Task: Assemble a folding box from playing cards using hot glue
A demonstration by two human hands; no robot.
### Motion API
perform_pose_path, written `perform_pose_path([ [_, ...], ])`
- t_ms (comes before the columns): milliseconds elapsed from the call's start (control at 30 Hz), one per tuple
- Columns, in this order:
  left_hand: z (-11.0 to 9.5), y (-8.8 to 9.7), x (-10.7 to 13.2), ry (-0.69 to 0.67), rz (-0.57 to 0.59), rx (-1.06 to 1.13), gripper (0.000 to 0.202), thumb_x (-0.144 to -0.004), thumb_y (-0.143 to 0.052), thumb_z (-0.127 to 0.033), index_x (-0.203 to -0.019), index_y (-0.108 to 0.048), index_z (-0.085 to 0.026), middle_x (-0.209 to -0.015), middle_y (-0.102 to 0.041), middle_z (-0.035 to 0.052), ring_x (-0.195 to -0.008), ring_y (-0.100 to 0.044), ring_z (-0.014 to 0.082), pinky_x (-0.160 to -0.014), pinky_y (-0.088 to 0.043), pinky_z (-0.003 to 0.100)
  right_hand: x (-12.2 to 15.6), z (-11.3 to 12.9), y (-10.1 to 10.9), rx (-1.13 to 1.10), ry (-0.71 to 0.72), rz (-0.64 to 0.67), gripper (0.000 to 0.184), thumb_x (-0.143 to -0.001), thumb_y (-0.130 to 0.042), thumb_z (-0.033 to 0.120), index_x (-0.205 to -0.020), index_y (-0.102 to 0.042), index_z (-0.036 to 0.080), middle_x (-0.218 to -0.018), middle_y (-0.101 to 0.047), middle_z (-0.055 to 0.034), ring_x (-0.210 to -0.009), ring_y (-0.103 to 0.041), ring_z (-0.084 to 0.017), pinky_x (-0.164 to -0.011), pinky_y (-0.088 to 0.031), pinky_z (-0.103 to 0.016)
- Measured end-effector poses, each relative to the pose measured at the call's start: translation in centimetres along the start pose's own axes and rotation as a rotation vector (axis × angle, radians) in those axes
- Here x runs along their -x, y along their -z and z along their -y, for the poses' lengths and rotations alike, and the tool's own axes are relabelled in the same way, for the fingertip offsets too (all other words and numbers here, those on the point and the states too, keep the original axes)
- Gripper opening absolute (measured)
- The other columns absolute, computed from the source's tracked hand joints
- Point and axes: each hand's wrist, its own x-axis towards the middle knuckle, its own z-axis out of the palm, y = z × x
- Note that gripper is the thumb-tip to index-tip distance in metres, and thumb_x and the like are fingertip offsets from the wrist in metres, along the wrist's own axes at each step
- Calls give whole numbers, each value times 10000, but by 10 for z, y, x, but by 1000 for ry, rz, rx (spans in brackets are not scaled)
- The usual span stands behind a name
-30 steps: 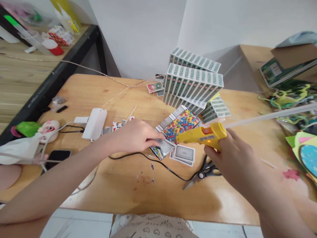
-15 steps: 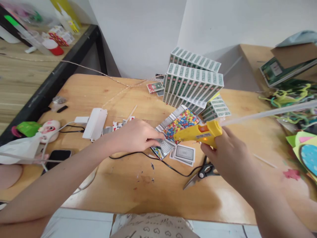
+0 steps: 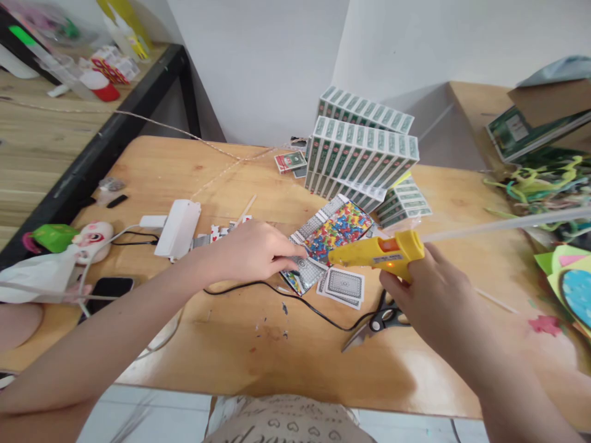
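Left hand (image 3: 252, 251) pressing card sheet (image 3: 330, 237), right hand (image 3: 431, 294) gripping glue gun (image 3: 376, 253)

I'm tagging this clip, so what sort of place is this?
Probably a craft workspace: a pale wooden table bears stacked green playing-card boxes, black-handled scissors, and a yellow glue gun in the right hand.

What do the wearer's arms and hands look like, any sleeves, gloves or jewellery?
Left forearm and right forearm are uncovered to the frame edge, no sleeves in view. Left hand and right hand are ungloved; no ring, watch or bracelet visible. A light garment printed with small hearts shows at the bottom edge.
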Motion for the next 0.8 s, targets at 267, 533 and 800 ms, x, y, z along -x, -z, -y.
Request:
perform_pose_path([
  [267, -4, 1, -3, 44, 20, 30, 200, -880, -588, -325, -1032, -717, -306, -901, -769, -42, -772, -686, 146, -667, -410, 255, 13, -4, 0, 4, -64, 11, 164, -869, -409, 259, -849, -534, 154, -762, -548, -75, -565, -525, -179, -495, -340, -286],
  [533, -4, 2, -2, 40, 25, 16, 201, -876, -589, -310, -1025, -722, -292, -876, -769, -38, -768, -684, 150, -655, -399, 256, 8, -1, -1, -17, -73, -15, 147, -870, -442, 251, -906, -537, 145, -779, -559, -73, -584, -552, -180, -508, -361, -280],
  [800, 0, 1, -1, 2, 22, 30, 181, -900, -558, -308, -998, -709, -299, -809, -753, -44, -737, -662, 129, -640, -376, 242, 21, -7, -3, -39, -154, 26, 131, -847, -448, 277, -842, -522, 169, -765, -570, -75, -592, -560, -192, -522, -387, -285],
])
